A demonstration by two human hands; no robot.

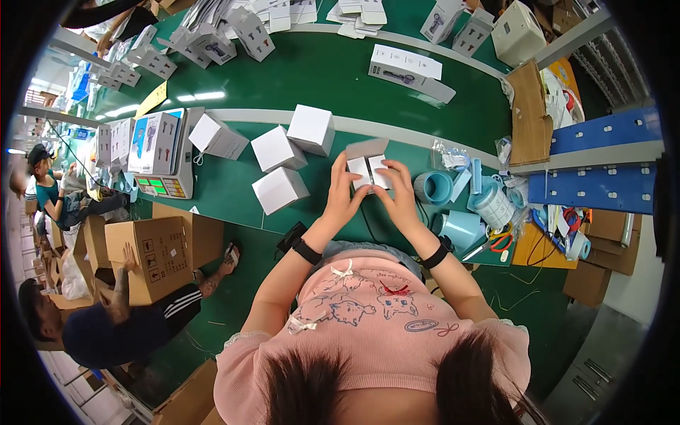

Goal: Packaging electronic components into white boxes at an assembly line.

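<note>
Between my two hands is a small white cardboard box (360, 168) with its top flaps partly raised, near the front edge of the green bench. My left hand (343, 190) wraps its left side, and the thumb presses on the near flap. From the other side my right hand (401, 197) grips the box, its thumb close to the left one and its fingers over the right flap. What lies inside cannot be made out. Just left of my hands stand three closed white boxes (280, 190). A white box with faint print (218, 137) lies tilted behind them.
A scale (167, 185) at the left carries printed boxes (154, 145). Right of my hands are blue tape rolls (433, 188), a white label roll (494, 207) and orange-handled scissors (501, 241). A green conveyor (312, 78) bears a printed box (404, 65). Another person handles a carton (152, 258) at left.
</note>
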